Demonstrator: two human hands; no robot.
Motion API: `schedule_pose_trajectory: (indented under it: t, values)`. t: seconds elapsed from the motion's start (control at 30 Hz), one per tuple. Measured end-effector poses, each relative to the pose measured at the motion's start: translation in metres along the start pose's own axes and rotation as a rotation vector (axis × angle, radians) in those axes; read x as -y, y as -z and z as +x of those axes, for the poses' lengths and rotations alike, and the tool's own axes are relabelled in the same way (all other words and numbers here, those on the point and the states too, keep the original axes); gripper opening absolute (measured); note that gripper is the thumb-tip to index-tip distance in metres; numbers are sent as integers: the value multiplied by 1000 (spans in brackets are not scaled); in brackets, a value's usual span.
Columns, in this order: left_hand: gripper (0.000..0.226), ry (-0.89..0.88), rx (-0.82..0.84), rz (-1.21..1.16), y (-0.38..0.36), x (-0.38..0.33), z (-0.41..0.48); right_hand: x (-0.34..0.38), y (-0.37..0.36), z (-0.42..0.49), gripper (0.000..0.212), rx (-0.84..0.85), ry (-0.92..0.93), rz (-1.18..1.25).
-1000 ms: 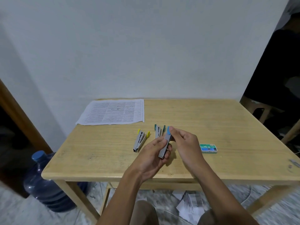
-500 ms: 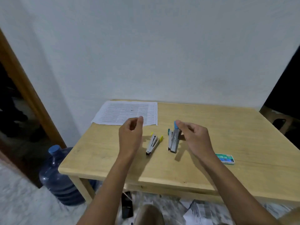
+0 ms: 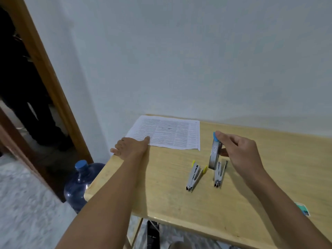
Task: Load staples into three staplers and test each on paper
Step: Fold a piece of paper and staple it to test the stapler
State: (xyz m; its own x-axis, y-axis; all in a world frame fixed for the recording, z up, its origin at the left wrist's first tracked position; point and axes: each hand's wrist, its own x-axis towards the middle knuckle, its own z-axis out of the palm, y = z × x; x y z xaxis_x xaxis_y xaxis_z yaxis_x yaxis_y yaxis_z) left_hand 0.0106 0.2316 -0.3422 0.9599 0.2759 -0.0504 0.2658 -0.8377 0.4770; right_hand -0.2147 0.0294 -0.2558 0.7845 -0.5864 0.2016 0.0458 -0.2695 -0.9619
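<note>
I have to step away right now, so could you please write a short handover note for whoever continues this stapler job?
Left hand: flat at the near left corner of the printed white paper sheet, holding nothing.
Right hand: pinching the grey metal stapler with the blue cap, held upright above the table.
On the light wooden table: the grey stapler with yellow tips lies open; a second open grey stapler lies beside it, partly behind the held one. The small green staple box sits at the right edge.
Done: unclear whether any stapler is loaded.
Left: test the blue-capped stapler on the sheet, then load and test the two open ones.
</note>
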Motion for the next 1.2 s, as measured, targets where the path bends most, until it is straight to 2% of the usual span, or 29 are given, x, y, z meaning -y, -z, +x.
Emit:
schedule_pose_trajectory:
  t: [0.13, 0.27, 0.4, 0.47, 0.53, 0.63, 0.73, 0.83, 0.93, 1.0, 1.07, 1.13, 1.2]
  values:
    - [79, -49, -71, -150, 1, 2, -2, -4, -3, -1, 24, -17, -23, 17]
    - [35, -124, -186, -335, 0, 5, -1, -6, -4, -7, 22, -8, -27, 41]
    - [14, -258, -185, -696, 0, 6, -9, -8, 2, -14, 22, -23, -13, 48]
    - [13, -350, -183, -870, 3, 6, -17, -8, 7, -17, 23, -34, -4, 43]
    - [16, -423, -201, -922, 5, 4, -25, -8, 13, -21, 22, -39, 12, 35]
    - [14, -505, -258, -959, 10, -8, -37, -7, 20, -26, 21, -46, 17, 22]
    - [13, -654, -295, -875, 15, -27, -49, -8, 24, -29, 18, -61, 9, 18]
    - [15, -833, -182, -718, 12, -45, -56, -7, 25, -32, 20, -74, 12, 21]
    - [35, -942, 91, -614, 2, -52, -67, -7, 27, -34, 18, -84, 11, 45]
    - [47, -899, 201, -626, -6, -53, -73, -8, 29, -34, 18, -89, 12, 59]
    - [52, -777, 53, -645, -17, -53, -70, -12, 32, -34, 20, -82, 14, 65]
    - [59, -563, -96, -488, -27, -54, -64, -16, 35, -34, 22, -76, 8, 78]
    - [68, -365, -32, -246, -34, -55, -61, -19, 38, -35, 21, -72, 3, 93]
